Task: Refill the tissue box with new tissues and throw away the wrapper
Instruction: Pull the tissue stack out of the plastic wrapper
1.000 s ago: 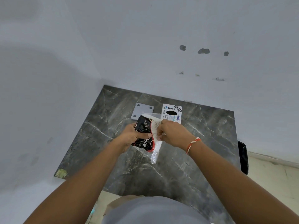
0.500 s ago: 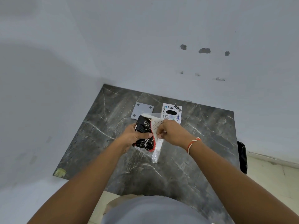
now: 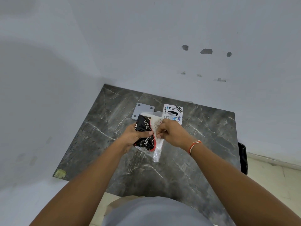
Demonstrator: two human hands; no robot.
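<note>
both hands hold a black, red-edged plastic tissue pack (image 3: 144,135) above the dark marble tabletop (image 3: 203,144), its long axis running away from the person. the left hand (image 3: 132,137) grips its black side; the right hand (image 3: 171,132) pinches the clear wrapper (image 3: 158,152), which hangs toward the person. the white stickered tissue box (image 3: 173,111) stands just behind.

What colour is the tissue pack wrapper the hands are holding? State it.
Black with white swirls and a red edge, clear at the loose end: tissue pack wrapper, head view.
</note>
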